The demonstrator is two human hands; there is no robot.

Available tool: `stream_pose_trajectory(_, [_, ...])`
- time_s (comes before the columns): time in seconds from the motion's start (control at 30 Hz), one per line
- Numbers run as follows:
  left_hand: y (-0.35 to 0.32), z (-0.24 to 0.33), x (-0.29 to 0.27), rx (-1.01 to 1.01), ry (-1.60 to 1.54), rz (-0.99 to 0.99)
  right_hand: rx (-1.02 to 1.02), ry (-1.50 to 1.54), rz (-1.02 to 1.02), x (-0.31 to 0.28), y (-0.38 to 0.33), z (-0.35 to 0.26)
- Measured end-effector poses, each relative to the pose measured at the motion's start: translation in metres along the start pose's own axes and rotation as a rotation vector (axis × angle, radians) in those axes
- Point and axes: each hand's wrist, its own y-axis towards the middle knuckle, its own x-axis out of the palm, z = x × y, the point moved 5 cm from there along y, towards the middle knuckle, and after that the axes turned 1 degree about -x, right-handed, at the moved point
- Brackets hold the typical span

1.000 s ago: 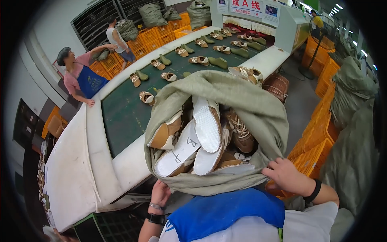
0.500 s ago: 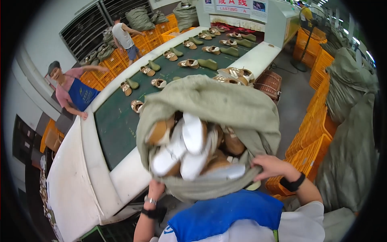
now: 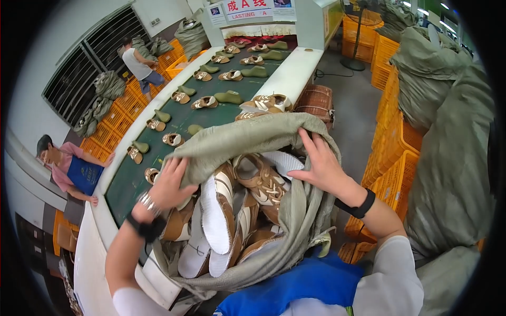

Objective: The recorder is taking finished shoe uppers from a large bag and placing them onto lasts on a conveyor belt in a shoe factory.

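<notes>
In front of me a grey-green cloth sack (image 3: 247, 137) gapes wide, its far rim rolled over. Inside lie brown-and-white shoes (image 3: 263, 187), several with their white undersides (image 3: 217, 210) up. My left hand (image 3: 167, 184) rests on the rim's left side, fingers stretched over the cloth and thumb apart. On the rim's right side my right hand (image 3: 322, 164) has its fingers spread across the fabric, the thumb pointing in over the opening. Neither hand touches a shoe. The sack hides the shoes lower down.
Behind the sack runs a green conveyor belt (image 3: 171, 108) carrying shoes and green shoe lasts (image 3: 228, 97). A person in a blue apron (image 3: 79, 174) stands at its left edge; another person (image 3: 138, 68) is farther back. Orange crates (image 3: 392, 174) and stuffed sacks (image 3: 448, 158) line the right.
Both my hands have moved from the sack's near edge up to its far rim. The sack's mouth now faces up more, and the shoes inside have shifted.
</notes>
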Motion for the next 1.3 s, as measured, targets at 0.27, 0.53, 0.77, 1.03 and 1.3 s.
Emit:
stream_pose_trajectory(0.27, [0.177,-0.060,0.089,-0.101,0.048,-0.194,0.223,-0.359,0.055,-0.017,0.003,0.031])
stream_pose_trajectory(0.53, [0.204,-0.033,0.142,-0.029,-0.494,-0.540,0.167,-0.164,0.185,-0.027,0.009,0.097])
stream_pose_trajectory(0.77, [0.189,-0.044,0.160,-0.163,-0.743,-0.738,1.081,1.503,-0.304,0.089,0.006,0.147])
stream_pose_trajectory(1.03, [0.193,-0.023,0.199,-0.041,-0.794,-0.849,0.439,0.051,-0.221,0.077,0.005,0.191])
stream_pose_trajectory(1.3, [0.180,-0.064,0.120,-0.138,-0.531,-0.634,0.575,0.679,-0.478,0.094,-0.050,0.210])
